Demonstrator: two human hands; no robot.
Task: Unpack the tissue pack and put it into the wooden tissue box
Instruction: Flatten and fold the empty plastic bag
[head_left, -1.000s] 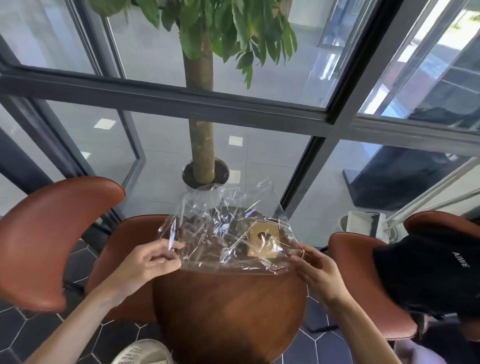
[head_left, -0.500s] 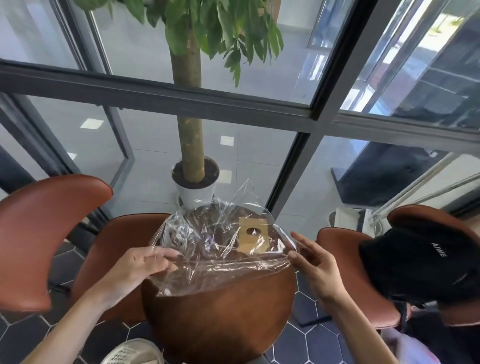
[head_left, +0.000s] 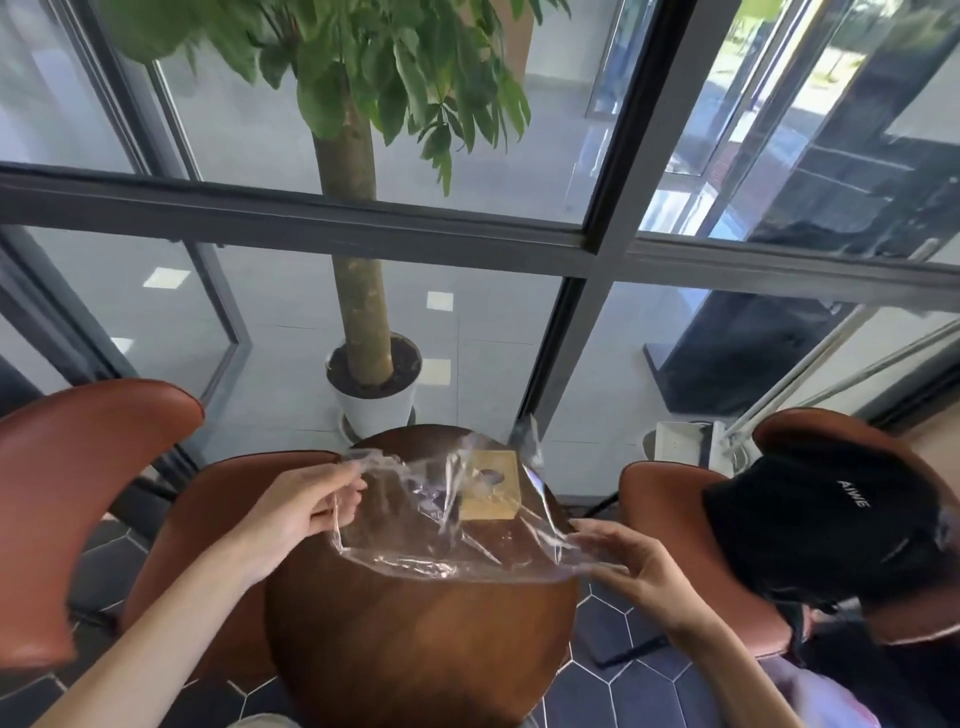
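Clear plastic wrap (head_left: 447, 525) is stretched out between both hands over the round table (head_left: 415, 634). Left hand (head_left: 306, 506) has its fingers pinched shut on the wrap's left edge, right hand (head_left: 618, 564) is spread fairly wide, fingertips on the right corner. Wooden box (head_left: 491, 486) sits on the table beyond the hands, closer to the right one, seen through the wrap.

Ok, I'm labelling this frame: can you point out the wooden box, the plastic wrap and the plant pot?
Wooden box (head_left: 491, 486): head view, on its top face.
Plastic wrap (head_left: 415, 540): head view, on the sheet's middle.
Plant pot (head_left: 375, 410): head view, on its white wall.
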